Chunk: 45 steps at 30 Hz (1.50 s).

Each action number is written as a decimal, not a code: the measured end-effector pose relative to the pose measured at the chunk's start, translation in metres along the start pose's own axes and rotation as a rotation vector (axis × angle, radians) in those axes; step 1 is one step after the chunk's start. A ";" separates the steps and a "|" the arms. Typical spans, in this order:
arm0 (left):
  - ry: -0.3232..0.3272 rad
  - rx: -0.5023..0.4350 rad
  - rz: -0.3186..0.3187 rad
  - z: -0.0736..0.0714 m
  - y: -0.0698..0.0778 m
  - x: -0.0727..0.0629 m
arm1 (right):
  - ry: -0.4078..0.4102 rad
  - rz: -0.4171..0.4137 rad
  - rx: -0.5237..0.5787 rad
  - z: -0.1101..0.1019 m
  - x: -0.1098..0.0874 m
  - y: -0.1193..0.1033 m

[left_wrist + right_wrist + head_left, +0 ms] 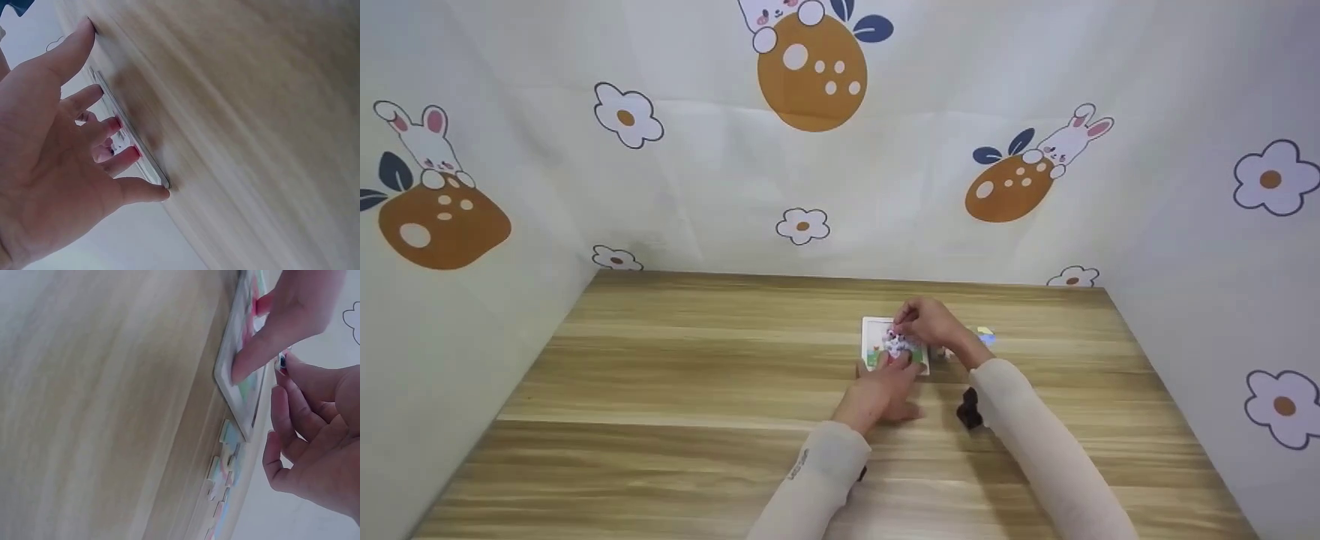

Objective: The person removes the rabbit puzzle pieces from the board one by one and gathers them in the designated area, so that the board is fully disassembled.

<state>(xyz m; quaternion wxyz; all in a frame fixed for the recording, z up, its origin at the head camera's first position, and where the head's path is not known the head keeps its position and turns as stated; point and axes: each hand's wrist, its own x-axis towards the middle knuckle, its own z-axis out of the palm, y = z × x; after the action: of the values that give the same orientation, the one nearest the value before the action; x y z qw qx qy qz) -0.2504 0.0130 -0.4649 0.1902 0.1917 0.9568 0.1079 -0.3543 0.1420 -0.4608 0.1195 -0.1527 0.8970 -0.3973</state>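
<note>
A small square jigsaw puzzle board (pixel 865 346) with a white border and a cartoon animal picture lies on the table. My left hand (pixel 879 391) reaches over its near side. In the left wrist view, spread fingertips press on the picture and the board's edge, while the thumb (pixel 79 48) stays off to the side. Just above the far right part of the board is my right hand (pixel 931 322). Its thumb and index finger pinch a small puzzle piece (pixel 282 361), mostly covered by the fingertips; the other fingers curl loosely.
Several loose puzzle pieces (pixel 224 464) lie on the wooden table (pixel 675 375) right of the board, partly behind the right wrist in the head view. A dark object (pixel 970 409) shows beside the right sleeve. A patterned curtain (pixel 697 187) surrounds the table's back and sides.
</note>
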 end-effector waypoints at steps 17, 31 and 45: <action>-0.008 -0.045 -0.020 0.000 -0.001 -0.003 | 0.056 0.046 -0.020 -0.060 -0.034 0.035; -0.012 -0.031 -0.021 0.001 0.000 -0.001 | 0.066 0.068 -0.115 -0.064 -0.050 0.069; -0.056 -0.071 0.084 -0.001 -0.017 -0.007 | 0.049 0.121 -0.119 -0.053 -0.053 0.071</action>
<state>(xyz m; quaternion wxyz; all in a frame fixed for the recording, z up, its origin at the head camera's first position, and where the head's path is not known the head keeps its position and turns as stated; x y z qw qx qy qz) -0.2502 -0.0051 -0.4664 0.2190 0.2278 0.9377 0.1443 -0.3361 0.2423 -0.4743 0.1120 -0.0956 0.9292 -0.3389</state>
